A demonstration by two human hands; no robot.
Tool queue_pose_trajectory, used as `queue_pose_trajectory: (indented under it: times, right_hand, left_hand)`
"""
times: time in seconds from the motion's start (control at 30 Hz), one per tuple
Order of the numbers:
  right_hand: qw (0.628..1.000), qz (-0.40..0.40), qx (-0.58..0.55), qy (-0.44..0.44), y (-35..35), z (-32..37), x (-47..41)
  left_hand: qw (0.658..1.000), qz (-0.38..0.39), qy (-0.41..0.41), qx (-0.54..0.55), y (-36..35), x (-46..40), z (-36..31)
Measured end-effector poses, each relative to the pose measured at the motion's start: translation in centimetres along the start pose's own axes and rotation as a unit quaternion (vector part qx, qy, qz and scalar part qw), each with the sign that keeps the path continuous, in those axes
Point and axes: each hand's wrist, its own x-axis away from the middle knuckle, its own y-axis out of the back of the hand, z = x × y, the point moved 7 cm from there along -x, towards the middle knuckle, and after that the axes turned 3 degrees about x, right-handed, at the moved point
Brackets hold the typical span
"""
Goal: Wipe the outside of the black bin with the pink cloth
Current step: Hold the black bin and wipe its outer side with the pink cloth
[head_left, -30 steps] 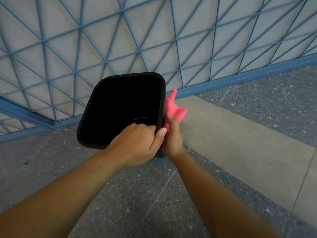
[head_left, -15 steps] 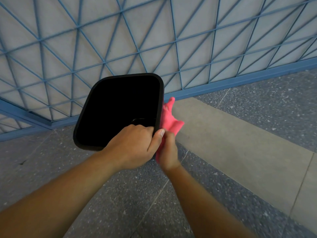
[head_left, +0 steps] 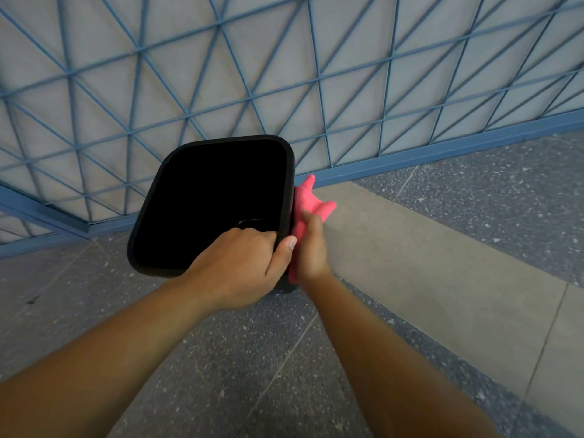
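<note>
Since a second ago, your right hand [head_left: 311,251] is sliding the pink cloth [head_left: 305,203] a little along the black bin [head_left: 158,197]'s right outer wall, so the wiping is progressing on that side. From the head view, your left hand [head_left: 240,263] is gripping the near rim, fingers curled inside, thumb outside, steadying the bin above the speckled floor [head_left: 221,358]. Your right fingers are holding the cloth pressed against the wall, beside the blue lattice fence [head_left: 316,74].

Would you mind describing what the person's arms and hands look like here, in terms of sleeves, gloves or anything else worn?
Both forearms are bare up to the frame's edge: no sleeve shows. The left hand and the right hand wear no gloves, and no ring, watch or bracelet shows on the visible fingers or wrists. The left thumbnail is short and unpainted. The right hand's fingers are mostly hidden, so nothing can be said of them.
</note>
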Motion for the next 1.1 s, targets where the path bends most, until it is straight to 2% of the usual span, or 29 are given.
queue_pose_trajectory:
  times: [0.13,0.2,0.33,0.43,0.6,0.77,0.93,1.03,1.1]
  right_hand:
    - [0.996,0.069,-0.060,-0.011,-0.6,-2.1,0.7]
    - [0.999,0.016,-0.025,-0.029,0.1,-3.1,1.2]
    - [1.000,-0.019,-0.003,-0.016,0.4,0.0,-0.2]
    - [0.998,0.062,-0.025,-0.019,0.3,0.6,-0.5]
    - [0.998,0.040,-0.029,-0.029,0.4,-2.6,1.5]
    - [0.999,0.004,-0.025,-0.036,0.0,-0.3,0.9]
    - [0.998,0.057,-0.010,-0.031,0.2,-2.5,2.9]
    - [1.000,0.020,0.007,-0.020,0.3,-0.6,1.3]
    - [1.000,0.025,-0.006,-0.005,0.3,0.7,0.2]
  left_hand:
    - [1.000,0.003,0.005,-0.008,0.0,0.1,-0.1]
    - [1.000,0.003,0.007,-0.004,0.1,0.1,-0.2]
    - [1.000,0.010,0.009,-0.005,0.1,0.2,-0.4]
    - [1.000,0.010,0.001,-0.012,-0.1,0.2,-0.4]
    - [1.000,0.011,-0.004,-0.005,-0.1,0.1,-0.5]
    - [1.000,0.014,0.011,0.001,0.1,0.3,-0.7]
    - [1.000,0.008,0.015,-0.013,0.2,0.1,-0.6]
    - [1.000,0.011,0.023,0.003,0.2,0.1,-0.5]
    - [1.000,0.017,0.022,0.002,0.2,0.3,-0.8]
